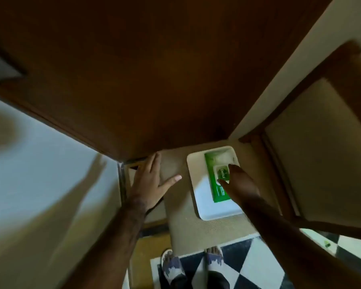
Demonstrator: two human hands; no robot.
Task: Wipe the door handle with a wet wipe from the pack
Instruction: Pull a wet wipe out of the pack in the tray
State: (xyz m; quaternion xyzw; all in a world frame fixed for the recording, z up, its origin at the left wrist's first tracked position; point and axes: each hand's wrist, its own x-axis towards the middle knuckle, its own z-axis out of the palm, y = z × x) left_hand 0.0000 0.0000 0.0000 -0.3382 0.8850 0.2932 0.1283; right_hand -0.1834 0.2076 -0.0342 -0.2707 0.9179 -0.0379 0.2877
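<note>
Head view showed my two hands: my left hand (149, 180) hung flat with fingers spread, holding nothing, near the door (133, 80), while my right hand (241, 184) touched the lid of one green wipe pack (216, 174) lying in one white tray (215, 211).

Bare forearms (117, 236), seemingly patterned slippers (172, 265)

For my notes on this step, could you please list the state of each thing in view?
Wipe pack: lying flat on the tray, flap apparently closed.
Tray: flat on the beige stool.
Right hand: fingertips on the pack's flap.
Left hand: open, fingers spread, holding nothing.
Door: handle not in view.
</note>
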